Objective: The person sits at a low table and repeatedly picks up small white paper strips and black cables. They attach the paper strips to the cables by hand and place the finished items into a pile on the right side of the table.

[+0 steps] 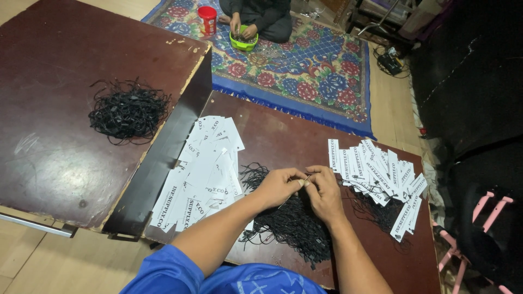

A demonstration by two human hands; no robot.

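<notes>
The left hand (279, 185) and the right hand (323, 191) are held together above the dark brown counter (283, 136), fingertips meeting. A thin black string (289, 199) is pinched between the thumb and forefinger of both hands at the point where they touch; its loose end is seen trailing down and back from below the left hand. Whether anything else is caught between the fingers cannot be told, since the spot is small and shaded.

Directly beneath and just behind both hands a loose heap of black strings (294, 226) is spread over the counter. To the left of the left hand, just beside it, a fanned pile of white paper tags (204, 174) with black print is laid. To the right of the right hand a second spread of tags (381, 177) is arranged in an overlapping row, with dark strings showing under its near end.

Well to the left of the hands, on a second, higher counter (49, 109) with a worn edge, a separate tangle of black cords (128, 111) is placed. Far beyond the hands, on a flowered blue rug (321, 65), another person (261, 16) is seated with both hands in a green bowl (243, 41), and a red canister (207, 19) is stood just beside it.
</notes>
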